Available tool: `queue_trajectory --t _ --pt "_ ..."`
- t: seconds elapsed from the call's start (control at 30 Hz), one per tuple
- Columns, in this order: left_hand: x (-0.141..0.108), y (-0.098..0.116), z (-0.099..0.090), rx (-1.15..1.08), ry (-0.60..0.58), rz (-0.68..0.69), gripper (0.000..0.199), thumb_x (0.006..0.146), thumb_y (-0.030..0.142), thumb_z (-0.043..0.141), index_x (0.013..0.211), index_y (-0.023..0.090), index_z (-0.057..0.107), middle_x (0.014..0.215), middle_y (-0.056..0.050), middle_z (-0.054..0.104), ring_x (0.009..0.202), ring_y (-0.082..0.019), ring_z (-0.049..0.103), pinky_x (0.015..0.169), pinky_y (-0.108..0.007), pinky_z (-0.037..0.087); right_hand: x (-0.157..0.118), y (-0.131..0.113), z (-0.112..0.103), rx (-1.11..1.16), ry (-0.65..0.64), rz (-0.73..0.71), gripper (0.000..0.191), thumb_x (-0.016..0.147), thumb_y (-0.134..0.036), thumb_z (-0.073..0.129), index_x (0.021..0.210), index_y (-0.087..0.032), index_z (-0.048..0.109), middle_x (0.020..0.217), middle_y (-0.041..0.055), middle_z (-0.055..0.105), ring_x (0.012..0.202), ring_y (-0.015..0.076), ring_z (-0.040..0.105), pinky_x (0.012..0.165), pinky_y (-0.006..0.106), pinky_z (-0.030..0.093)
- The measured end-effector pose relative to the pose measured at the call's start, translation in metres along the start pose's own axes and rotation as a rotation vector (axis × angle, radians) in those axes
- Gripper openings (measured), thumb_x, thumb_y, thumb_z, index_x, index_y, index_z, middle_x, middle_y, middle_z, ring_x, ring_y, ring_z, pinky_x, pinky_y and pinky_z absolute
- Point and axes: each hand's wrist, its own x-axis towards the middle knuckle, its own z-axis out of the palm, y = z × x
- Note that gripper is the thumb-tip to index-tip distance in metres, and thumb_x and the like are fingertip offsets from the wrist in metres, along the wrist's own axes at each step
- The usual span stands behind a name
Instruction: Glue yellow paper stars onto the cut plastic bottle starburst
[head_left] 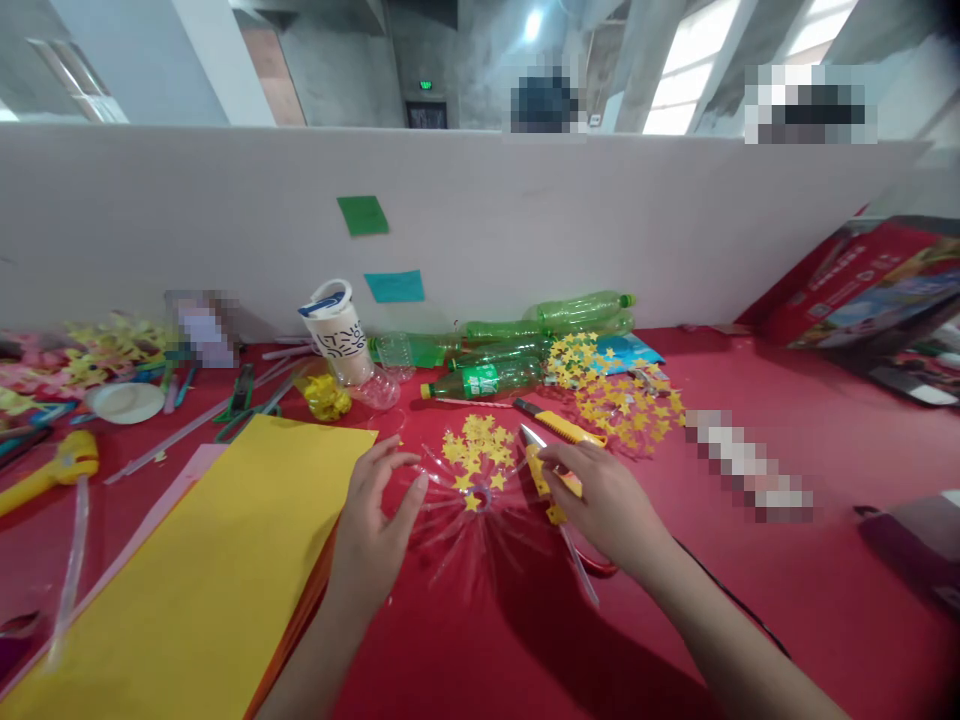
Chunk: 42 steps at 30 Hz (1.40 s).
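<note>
My left hand hovers at the left of a clear plastic piece with splayed strips, fingers apart and holding nothing. On and just behind that piece lies a pile of small yellow paper stars. My right hand is at a yellow glue gun, its fingers curled over the handle side; the palm hides part of the grip. A clear glue stick sticks out of the gun's rear. Partly beneath my right hand shows a red curved handle. A yellow utility knife lies just behind.
Yellow paper sheets cover the front left. Several green bottles lie along the white partition, beside a patterned cup. More stars are spread at back right. Another yellow glue gun lies far left.
</note>
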Motion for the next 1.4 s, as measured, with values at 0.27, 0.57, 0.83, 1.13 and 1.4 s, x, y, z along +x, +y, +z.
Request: queue_trajectory --t 0.27,0.57,0.83,1.13,1.4 --pt "-0.008 -0.008 0.008 -0.424 -0.133 -0.479 0.042 0.077 0.044 0.061 0.110 0.018 0.058 0.114 -0.010 0.062 0.111 -0.026 0.057 0.094 -0.042 0.046 -0.008 -0.031 0.025 0.071 -0.245 0.027 0.015 0.086 -0.017 0.050 0.097 -0.019 0.060 0.089 0.0062 0.069 0.079 0.0208 0.065 0.068 0.029 0.045" --pt "-0.022 -0.018 -0.029 -0.353 -0.117 -0.536 0.046 0.074 0.047 0.063 0.111 0.022 0.054 0.117 -0.008 0.060 0.114 -0.025 0.055 0.099 -0.040 0.043 -0.011 -0.045 0.039 0.168 -0.261 -0.054 0.017 0.086 -0.014 0.050 0.099 -0.019 0.061 0.093 0.0054 0.066 0.085 0.0196 0.063 0.074 0.030 0.048" --pt "-0.022 -0.025 -0.039 -0.335 -0.126 -0.548 0.047 0.070 0.050 0.065 0.106 0.022 0.058 0.119 -0.009 0.061 0.113 -0.027 0.055 0.099 -0.042 0.043 0.001 -0.033 0.009 0.142 -0.084 -0.077 0.016 0.089 -0.026 0.049 0.095 -0.023 0.064 0.095 0.0030 0.067 0.078 0.0158 0.063 0.069 0.027 0.047" --pt "-0.020 -0.027 -0.036 -0.296 -0.081 -0.435 0.034 0.070 0.045 0.065 0.096 0.023 0.063 0.111 -0.007 0.064 0.105 -0.025 0.060 0.090 -0.036 0.050 0.104 0.005 0.009 -0.034 -0.351 -0.043 0.011 0.083 -0.019 0.056 0.084 -0.021 0.067 0.082 0.0014 0.070 0.073 0.0160 0.063 0.063 0.025 0.044" --pt "-0.020 -0.030 -0.030 -0.328 -0.081 -0.425 0.027 0.075 0.039 0.062 0.096 0.023 0.061 0.108 -0.006 0.063 0.103 -0.023 0.060 0.090 -0.035 0.050 0.149 0.009 0.067 -0.050 -0.728 -0.129 0.027 0.091 -0.032 0.055 0.113 -0.017 0.058 0.115 0.0067 0.060 0.095 0.0200 0.061 0.080 0.038 0.052"
